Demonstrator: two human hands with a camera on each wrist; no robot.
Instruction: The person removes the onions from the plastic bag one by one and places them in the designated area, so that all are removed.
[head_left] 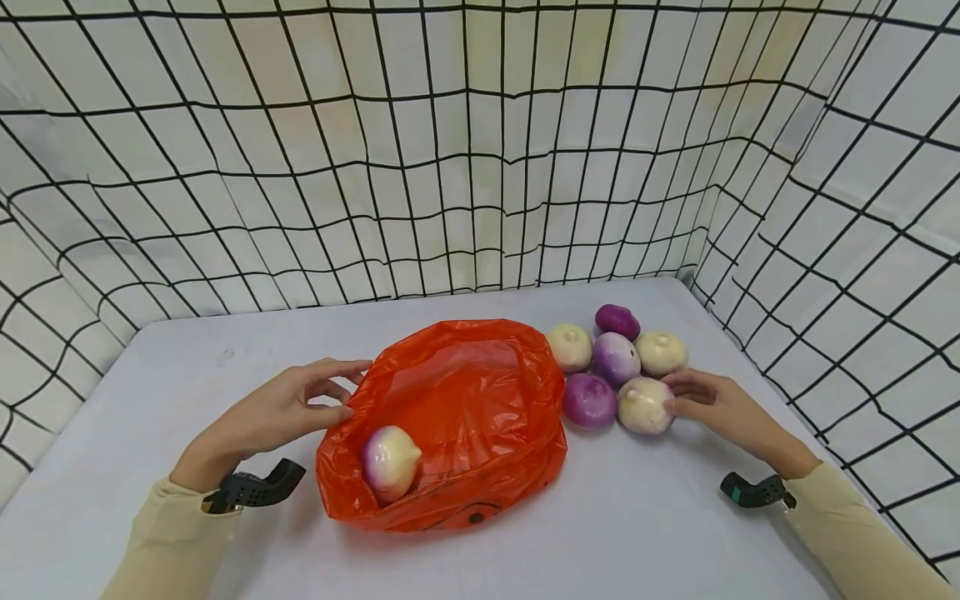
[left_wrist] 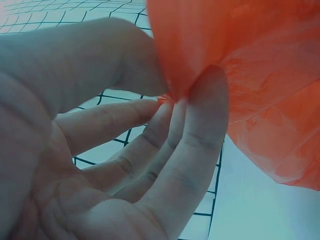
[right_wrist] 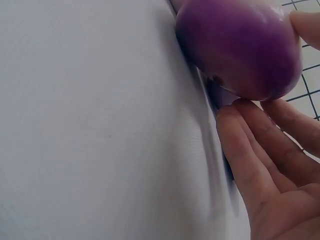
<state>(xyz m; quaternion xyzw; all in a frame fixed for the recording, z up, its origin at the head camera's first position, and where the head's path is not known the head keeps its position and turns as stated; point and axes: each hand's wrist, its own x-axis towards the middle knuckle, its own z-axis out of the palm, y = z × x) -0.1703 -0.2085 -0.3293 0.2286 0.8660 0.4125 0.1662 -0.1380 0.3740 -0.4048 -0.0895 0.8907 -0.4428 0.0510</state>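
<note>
A red plastic bag [head_left: 480, 375] lies with its mouth open toward me. One white-and-purple onion [head_left: 390, 463] rests inside near its left side. My left hand [head_left: 281, 410] pinches the bag's left rim between thumb and fingers; in the left wrist view the red film [left_wrist: 260, 65] runs up from the fingertips. On the right, my right hand [head_left: 723, 414] holds a pale onion with purple patches [head_left: 643, 406], thumb on the near side and fingers behind. The right wrist view shows this onion's purple side [right_wrist: 245, 47] between thumb and fingers.
Beside the held onion sit a purple onion [head_left: 589, 401], a purple-white one [head_left: 616, 359], two whitish ones [head_left: 570, 347] and a small dark purple one [head_left: 617, 322]. A black grid net [head_left: 465, 158] over white cloth surrounds the white tabletop [head_left: 247, 350].
</note>
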